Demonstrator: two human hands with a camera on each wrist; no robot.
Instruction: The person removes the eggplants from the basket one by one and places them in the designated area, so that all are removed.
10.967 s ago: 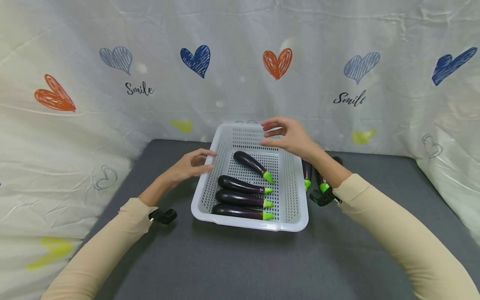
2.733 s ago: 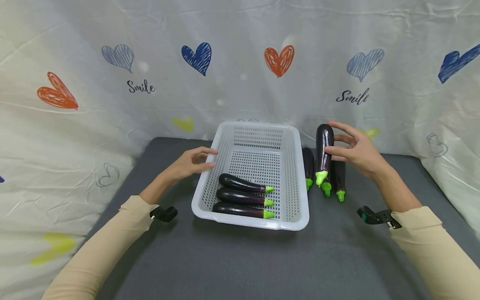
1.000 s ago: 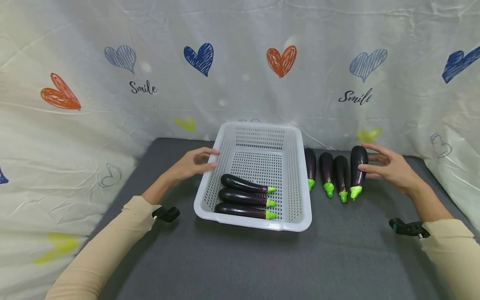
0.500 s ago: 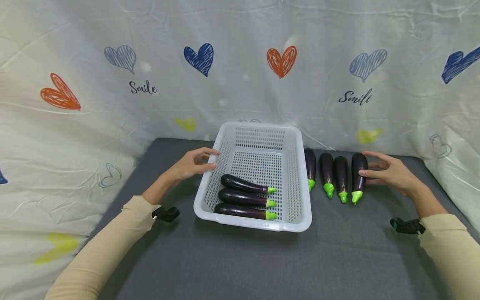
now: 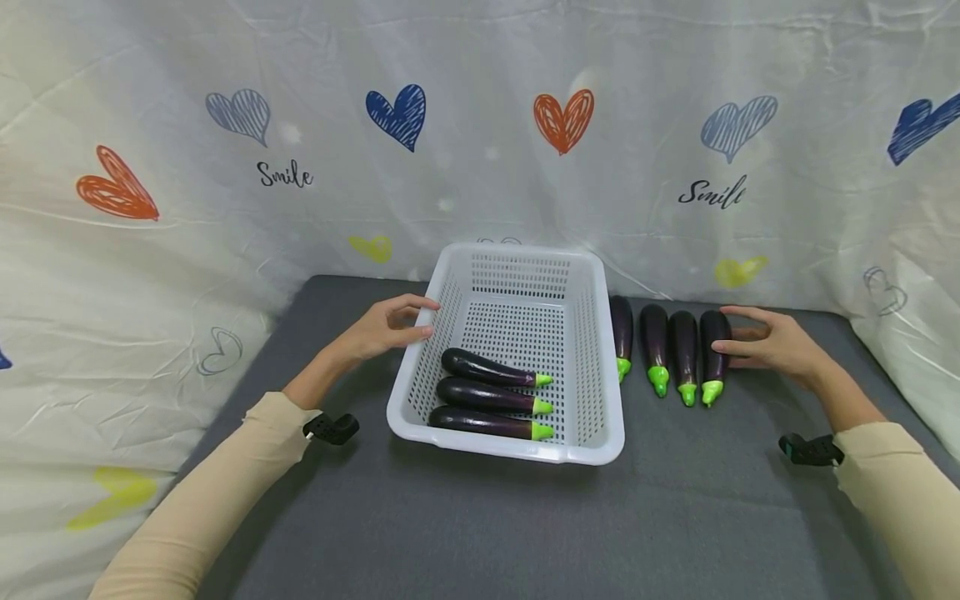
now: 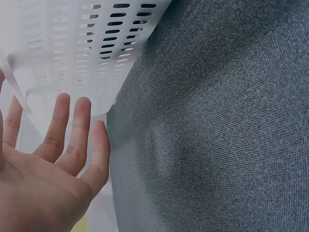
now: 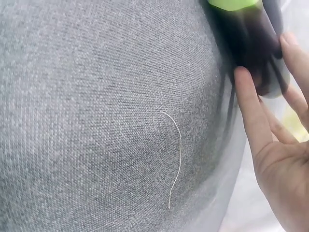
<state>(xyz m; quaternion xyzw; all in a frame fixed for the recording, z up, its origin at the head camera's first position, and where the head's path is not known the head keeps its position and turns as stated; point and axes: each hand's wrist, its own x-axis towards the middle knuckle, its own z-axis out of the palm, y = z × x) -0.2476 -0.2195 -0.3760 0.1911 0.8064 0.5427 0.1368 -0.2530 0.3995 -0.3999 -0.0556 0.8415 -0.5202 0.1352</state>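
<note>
A white perforated plastic basket [image 5: 504, 450] stands mid-table, with three dark purple, green-capped eggplants [image 5: 491, 395] lying side by side in its near part. My left hand [image 5: 378, 328] rests at the basket's left rim, index finger and thumb against it; the left wrist view shows its other fingers loosely spread outside the perforated wall [image 6: 113, 36]. To the basket's right, several eggplants [image 5: 684, 350] lie in a row, caps toward me. My right hand [image 5: 772, 340] holds the rightmost eggplant [image 5: 715, 354] between thumb and fingers, close beside its neighbour; the right wrist view shows thumb and fingers on its sides.
A dark grey cloth [image 5: 510, 533] covers the table. Behind and at the sides hangs a white curtain [image 5: 480, 183] printed with hearts, right at the table's back edge. One eggplant [image 5: 621, 333] lies close against the basket's right wall, partly hidden by it.
A fourth eggplant, in the basket 11 s ago, is gone from there. My right hand has carried an eggplant right, lowered it at the row's end and shifted it slightly left. Left hand stays put.
</note>
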